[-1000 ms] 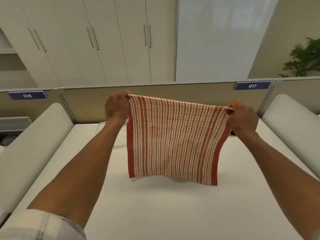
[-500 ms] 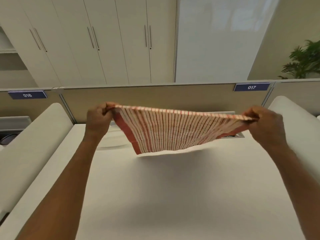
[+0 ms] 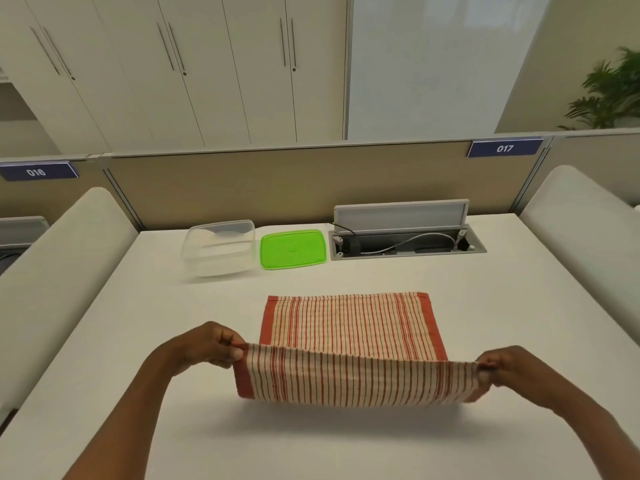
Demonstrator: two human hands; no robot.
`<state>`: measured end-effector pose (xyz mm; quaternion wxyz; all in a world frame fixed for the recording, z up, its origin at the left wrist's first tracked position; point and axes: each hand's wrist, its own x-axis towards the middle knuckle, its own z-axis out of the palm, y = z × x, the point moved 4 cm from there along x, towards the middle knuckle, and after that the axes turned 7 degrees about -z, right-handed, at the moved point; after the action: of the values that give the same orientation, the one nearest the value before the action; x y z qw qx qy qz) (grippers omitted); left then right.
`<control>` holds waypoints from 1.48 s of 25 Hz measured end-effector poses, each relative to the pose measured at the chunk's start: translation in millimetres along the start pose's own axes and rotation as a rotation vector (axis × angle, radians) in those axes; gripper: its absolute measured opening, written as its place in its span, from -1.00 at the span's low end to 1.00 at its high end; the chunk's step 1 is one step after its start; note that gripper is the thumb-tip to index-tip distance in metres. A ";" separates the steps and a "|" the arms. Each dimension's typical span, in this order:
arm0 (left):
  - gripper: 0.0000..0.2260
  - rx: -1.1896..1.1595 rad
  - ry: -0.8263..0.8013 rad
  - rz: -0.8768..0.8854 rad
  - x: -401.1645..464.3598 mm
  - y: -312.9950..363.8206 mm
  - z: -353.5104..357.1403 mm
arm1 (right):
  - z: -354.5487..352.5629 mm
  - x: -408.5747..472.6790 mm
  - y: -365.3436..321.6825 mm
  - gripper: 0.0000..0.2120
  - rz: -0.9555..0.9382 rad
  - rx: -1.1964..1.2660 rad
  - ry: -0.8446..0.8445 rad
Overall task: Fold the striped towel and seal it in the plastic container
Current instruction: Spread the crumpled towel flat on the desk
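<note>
We have swung the striped towel (image 3: pixel 349 327) down from mid-air, far half flat on the worktop (image 3: pixel 485 341), left hand (image 3: pixel 204 351) and right hand (image 3: pixel 512 370) grips pinching near corners for the first fold.

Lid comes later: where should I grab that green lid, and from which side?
Take the green lid by its near right corner, coming from the right or from above. It lies flat on the table, so a finger probably has to hook under the raised rim. Its left edge sits close to the clear container, and the open cable tray lies beyond its right edge.
</note>
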<state>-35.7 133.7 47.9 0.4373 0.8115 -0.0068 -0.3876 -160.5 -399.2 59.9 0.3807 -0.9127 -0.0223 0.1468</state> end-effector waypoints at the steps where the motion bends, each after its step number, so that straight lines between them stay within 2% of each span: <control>1: -0.69 -0.011 0.017 -0.015 4.4 -4.1 0.9 | 3.4 0.5 7.1 -0.70 0.008 0.005 -0.004; 6: -0.90 -0.095 0.174 -0.005 28.7 -6.5 7.2 | 5.6 18.4 29.4 -0.94 0.057 0.097 0.176; 12: -0.96 -0.263 0.474 0.043 74.0 5.8 -1.7 | -1.0 74.4 30.7 -0.88 0.188 0.206 0.431; 17: -0.97 -0.121 0.685 -0.007 106.6 12.5 -15.5 | -10.4 124.7 32.8 -0.82 0.285 0.205 0.556; 23: -0.93 -0.040 0.743 -0.066 140.7 22.0 -24.9 | -11.9 172.2 44.4 -0.78 0.378 0.031 0.568; 30: -0.95 0.028 0.779 -0.129 168.8 19.9 -26.5 | -5.2 194.2 50.6 -0.83 0.470 -0.029 0.583; 37: -0.99 0.047 0.801 -0.178 176.1 14.5 -17.7 | 4.9 197.2 51.5 -0.80 0.427 -0.106 0.601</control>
<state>103.5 75.6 -45.8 0.3513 0.9055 0.2253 -0.0772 23.0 -402.3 -29.0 0.2834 -0.9176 0.2737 -0.0528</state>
